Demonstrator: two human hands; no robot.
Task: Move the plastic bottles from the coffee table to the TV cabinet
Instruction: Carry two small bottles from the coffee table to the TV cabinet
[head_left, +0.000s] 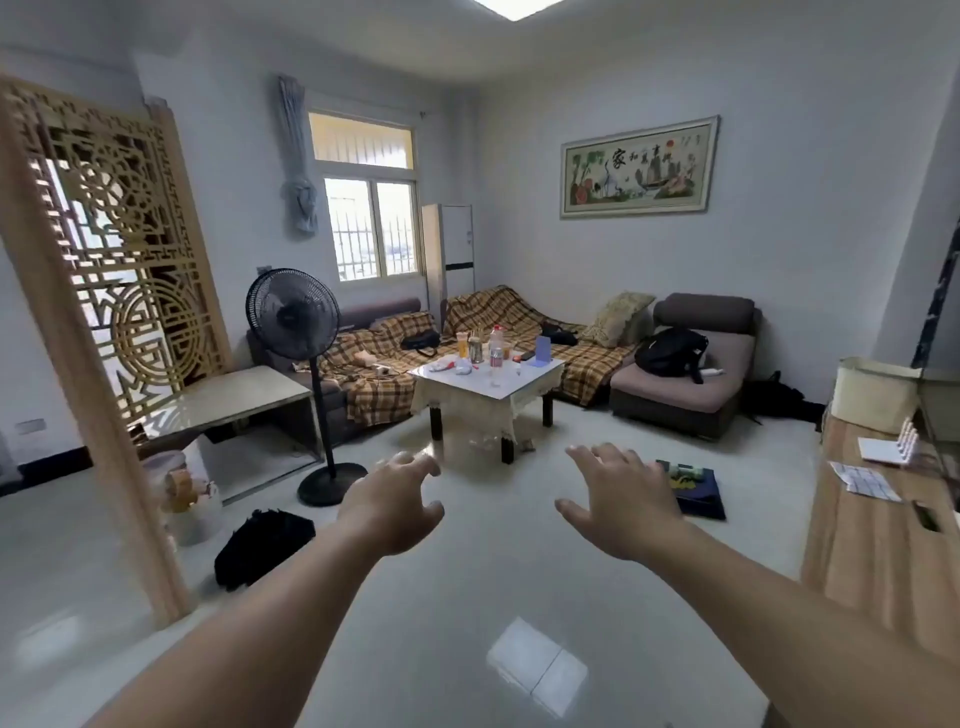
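Both hands stretched forward over the pale floor (467, 597), empty, touching nothing: left hand (395, 506) with fingers curled loosely and spread, right hand (618, 501) opened wide, palm down. Farther off, sofa (519, 312) with plaid cover behind the counter (493, 376). On the right edge, wooden TV cabinet (872, 545). On the counter, well apart from the hands, plastic bottles (497, 345) upright among small things.

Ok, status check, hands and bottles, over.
Left hand and right hand open, empty, out front. Bottles upright on coffee table across the room. Floor between looks clear; fan off left.
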